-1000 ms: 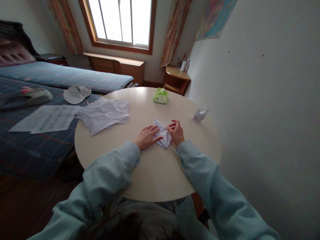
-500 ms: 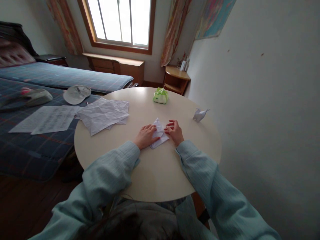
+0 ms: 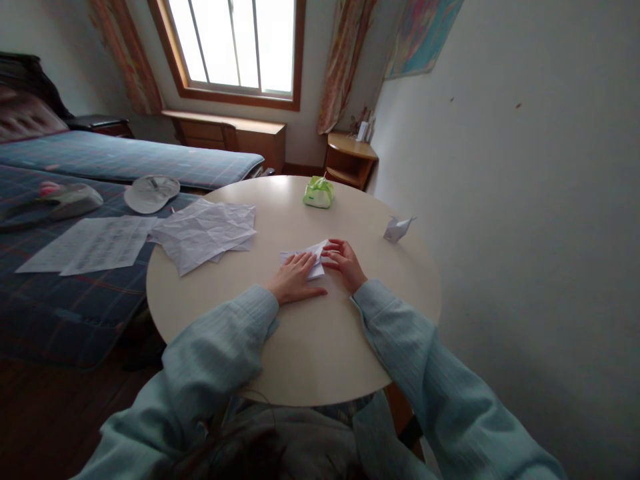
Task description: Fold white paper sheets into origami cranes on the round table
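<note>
A small piece of folded white paper (image 3: 316, 253) lies on the round cream table (image 3: 310, 353), pointing up and right. My left hand (image 3: 296, 279) rests flat across its left part, thumb stretched out to the right on the tabletop. At the paper's right tip is my right hand (image 3: 345, 263), its fingers bent and closed around that corner; the exact grip is partly hidden. Off to the right stands a folded paper figure (image 3: 397, 229) with a pointed end, touched by neither hand.
Several creased white sheets (image 3: 207, 230) overlap the table's left edge. A green tissue pack (image 3: 319, 192) sits at the far side. Printed pages (image 3: 95, 245) and a pale cap (image 3: 151, 193) are on the bed at left. A white wall (image 3: 525, 233) runs along the right.
The folded paper has been turned, its point swinging from upward to the upper right. My left hand has flattened over it, and the thumb has come off the paper onto the table.
</note>
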{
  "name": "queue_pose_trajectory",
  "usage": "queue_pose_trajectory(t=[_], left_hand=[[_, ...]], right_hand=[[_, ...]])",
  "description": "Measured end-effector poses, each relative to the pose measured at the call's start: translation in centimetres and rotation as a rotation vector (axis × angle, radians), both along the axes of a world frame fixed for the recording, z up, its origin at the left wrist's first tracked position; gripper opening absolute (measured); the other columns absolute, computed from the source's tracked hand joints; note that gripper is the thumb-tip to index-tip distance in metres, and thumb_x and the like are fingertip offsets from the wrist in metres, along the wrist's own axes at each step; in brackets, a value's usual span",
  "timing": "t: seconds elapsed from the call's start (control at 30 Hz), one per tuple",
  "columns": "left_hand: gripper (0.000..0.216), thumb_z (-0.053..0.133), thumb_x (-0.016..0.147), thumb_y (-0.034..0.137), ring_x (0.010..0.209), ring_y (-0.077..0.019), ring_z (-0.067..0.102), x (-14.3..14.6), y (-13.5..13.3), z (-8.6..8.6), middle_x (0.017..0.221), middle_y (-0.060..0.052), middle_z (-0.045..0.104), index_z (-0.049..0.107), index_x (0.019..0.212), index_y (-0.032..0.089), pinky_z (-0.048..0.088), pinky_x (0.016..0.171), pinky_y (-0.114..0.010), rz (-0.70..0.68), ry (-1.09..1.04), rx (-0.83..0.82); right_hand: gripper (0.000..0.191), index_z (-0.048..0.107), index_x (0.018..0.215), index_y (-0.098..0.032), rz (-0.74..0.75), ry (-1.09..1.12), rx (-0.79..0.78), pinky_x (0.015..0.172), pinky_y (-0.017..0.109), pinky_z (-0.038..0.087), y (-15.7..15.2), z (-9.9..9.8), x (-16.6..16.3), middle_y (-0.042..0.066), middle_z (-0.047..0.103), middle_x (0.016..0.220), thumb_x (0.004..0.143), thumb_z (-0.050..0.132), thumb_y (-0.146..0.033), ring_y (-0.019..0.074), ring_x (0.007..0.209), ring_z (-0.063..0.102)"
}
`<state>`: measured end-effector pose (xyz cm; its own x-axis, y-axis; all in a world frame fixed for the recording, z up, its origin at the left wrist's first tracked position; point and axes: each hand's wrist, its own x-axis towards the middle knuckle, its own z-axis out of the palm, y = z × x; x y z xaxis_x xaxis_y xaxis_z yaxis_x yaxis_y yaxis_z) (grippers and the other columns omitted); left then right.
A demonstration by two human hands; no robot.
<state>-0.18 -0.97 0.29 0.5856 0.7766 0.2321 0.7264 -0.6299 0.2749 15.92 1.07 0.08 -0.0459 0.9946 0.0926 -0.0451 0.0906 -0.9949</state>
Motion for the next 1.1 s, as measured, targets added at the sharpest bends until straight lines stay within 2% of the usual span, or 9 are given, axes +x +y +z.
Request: queue_pose_trajectory(t=[0.13,0.23,0.33,0.43,0.57,0.7,0.87,1.0,1.1], left_hand=[[0.054,0.050,0.075,0.029,0.121,-0.0229,0.037,0.2,0.1,-0.1,0.129,-0.014,0.043,0.036,0.124,0.013,0.028,0.102,-0.039,0.033,-0.035,0.008],[0.040,0.041,0.078,0.016,0.116,-0.0188,0.044,0.1,0.1,0.2,0.123,-0.010,0.050,0.041,0.119,0.017,0.034,0.097,-0.034,0.042,-0.094,-0.004],[0.036,0.033,0.084,0.016,0.104,-0.0171,0.053,0.0,0.0,0.5,0.117,-0.009,0.055,0.041,0.118,0.018,0.041,0.088,-0.029,0.115,-0.287,0.025],[0.031,0.028,0.088,0.023,0.088,-0.0157,0.059,0.1,0.1,0.7,0.100,-0.008,0.062,0.046,0.112,0.017,0.044,0.076,-0.025,0.271,-0.582,0.079],[0.028,0.031,0.087,0.028,0.068,-0.0148,0.059,0.3,0.8,0.4,0.078,-0.005,0.064,0.054,0.094,0.014,0.045,0.060,-0.023,0.440,-0.810,-0.084],[0.023,0.038,0.083,0.023,0.078,-0.0176,0.059,0.3,1.7,-0.4,0.084,-0.007,0.065,0.057,0.089,0.012,0.046,0.064,-0.025,0.439,-0.838,-0.255],[0.023,0.040,0.080,0.020,0.086,-0.0192,0.058,0.2,1.7,-0.7,0.092,-0.009,0.064,0.056,0.095,0.013,0.047,0.071,-0.029,0.415,-0.798,-0.296],[0.043,0.046,0.075,0.016,0.089,-0.0188,0.058,0.1,1.5,-0.7,0.102,-0.010,0.061,0.043,0.118,0.012,0.046,0.079,-0.033,0.380,-0.790,-0.234],[0.063,0.052,0.067,0.009,0.101,-0.0201,0.053,0.0,1.6,-0.8,0.118,-0.013,0.052,0.032,0.127,0.012,0.041,0.091,-0.037,0.323,-0.760,-0.064]], right_hand=[[0.037,0.041,0.101,-0.022,0.044,-0.004,0.045,0.070,0.029,0.051,0.1,-0.3,0.0,0.004,0.054,0.098,0.066,0.053,-0.029,0.0138,0.087,0.056],[0.035,0.041,0.100,-0.021,-0.025,-0.054,0.079,0.069,0.029,0.050,0.6,-0.7,0.4,0.004,0.054,0.096,0.067,0.051,-0.031,0.0135,0.085,0.056],[0.035,0.041,0.100,-0.021,-0.130,-0.095,0.088,0.069,0.029,0.049,0.9,-0.9,0.7,0.005,0.055,0.097,0.068,0.050,-0.032,0.0132,0.084,0.056],[0.037,0.041,0.102,-0.020,-0.123,-0.093,0.103,0.071,0.029,0.048,0.9,-0.7,0.7,0.007,0.055,0.102,0.069,0.051,-0.036,0.0139,0.088,0.056],[0.042,0.042,0.104,-0.020,-0.020,-0.076,0.103,0.072,0.029,0.048,0.5,-0.3,0.3,0.008,0.059,0.101,0.070,0.052,-0.044,0.0154,0.089,0.057],[0.043,0.045,0.101,-0.020,0.006,0.022,0.051,0.065,0.027,0.048,0.3,-0.1,0.1,0.005,0.062,0.088,0.068,0.056,-0.044,0.0138,0.076,0.059],[0.046,0.045,0.100,-0.019,-0.048,0.063,0.026,0.061,0.025,0.048,0.6,-0.1,0.3,0.002,0.062,0.082,0.064,0.060,-0.044,0.0117,0.070,0.058],[0.049,0.044,0.096,-0.020,-0.090,0.022,0.077,0.062,0.026,0.048,0.9,-0.6,0.4,0.001,0.061,0.081,0.055,0.068,-0.034,0.0118,0.068,0.059],[0.043,0.044,0.096,-0.020,-0.149,-0.086,0.115,0.060,0.025,0.048,0.9,-1.0,0.4,-0.001,0.061,0.077,0.059,0.064,-0.027,0.0117,0.065,0.058]])
